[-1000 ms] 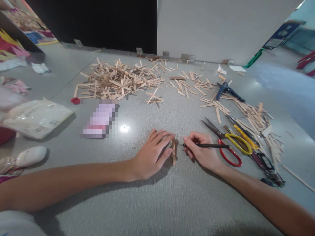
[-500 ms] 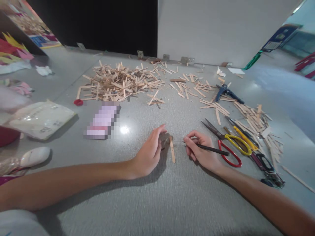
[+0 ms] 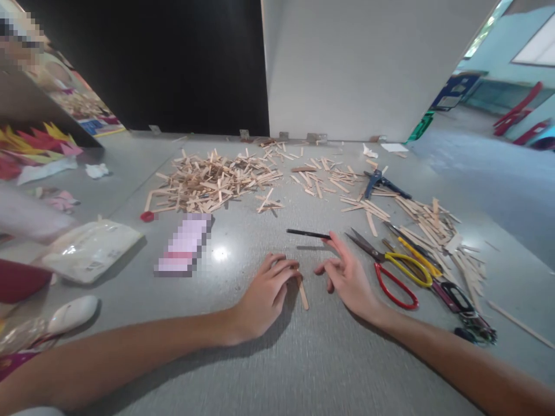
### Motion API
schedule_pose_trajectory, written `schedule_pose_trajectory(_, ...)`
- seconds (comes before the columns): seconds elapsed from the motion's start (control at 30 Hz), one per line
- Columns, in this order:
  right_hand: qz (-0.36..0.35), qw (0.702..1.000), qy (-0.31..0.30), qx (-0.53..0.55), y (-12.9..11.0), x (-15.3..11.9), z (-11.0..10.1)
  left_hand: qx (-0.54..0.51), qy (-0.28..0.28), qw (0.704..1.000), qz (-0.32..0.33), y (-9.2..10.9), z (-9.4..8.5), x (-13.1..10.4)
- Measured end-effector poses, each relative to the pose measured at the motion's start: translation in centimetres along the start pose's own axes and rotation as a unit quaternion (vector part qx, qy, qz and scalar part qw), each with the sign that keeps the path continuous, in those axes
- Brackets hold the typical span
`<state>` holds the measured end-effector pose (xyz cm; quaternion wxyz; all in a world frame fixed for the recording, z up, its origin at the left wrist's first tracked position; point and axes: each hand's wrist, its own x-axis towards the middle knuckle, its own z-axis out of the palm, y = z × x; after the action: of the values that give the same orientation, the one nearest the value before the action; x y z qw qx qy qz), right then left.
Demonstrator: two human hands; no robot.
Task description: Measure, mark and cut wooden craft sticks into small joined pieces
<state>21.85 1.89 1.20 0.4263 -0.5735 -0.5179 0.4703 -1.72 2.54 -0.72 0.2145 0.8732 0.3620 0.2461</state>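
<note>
A wooden craft stick [image 3: 304, 296] lies on the grey table between my hands, its near end free. My left hand [image 3: 265, 297] has its fingers curled at the stick's far end, thumb and fingertips closed on it; they partly hide that end. A slim black pen [image 3: 306, 233] points left from the fingers of my right hand [image 3: 349, 277], with its shadow below it on the table. The pen's right end is held among the upper fingers, while the thumb and a bent finger stand apart from it. Scissors [image 3: 385, 254] with one red and one yellow handle lie just right of this hand.
A big heap of wooden sticks [image 3: 212, 182] lies at the back. Blue pliers [image 3: 384, 184], a yellow cutter [image 3: 418, 256] and more stick pieces [image 3: 433, 222] are at right. A blurred pinkish phone-like object [image 3: 184, 245] and a clear plastic packet [image 3: 91, 248] lie left. An upright board [image 3: 373, 63] stands behind.
My left fingers have come down onto the stick's far end. In my right hand the pen has swung from pointing right across the hand to pointing left. The view has tilted up.
</note>
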Motion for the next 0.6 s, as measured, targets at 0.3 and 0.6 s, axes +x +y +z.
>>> schedule_pose_trajectory(0.3, -0.085, 0.993, -0.015, -0.080, 0.3, 0.2, 0.1, 0.019, 0.013, 0.999, 0.027, 0.3, -0.2, 0.0)
schedule_pose_trajectory(0.6, -0.138, 0.834, 0.010, -0.535, -5.3, 1.8, -6.6, 0.024, 0.026, 0.999, 0.036, 0.2, 0.0, 0.0)
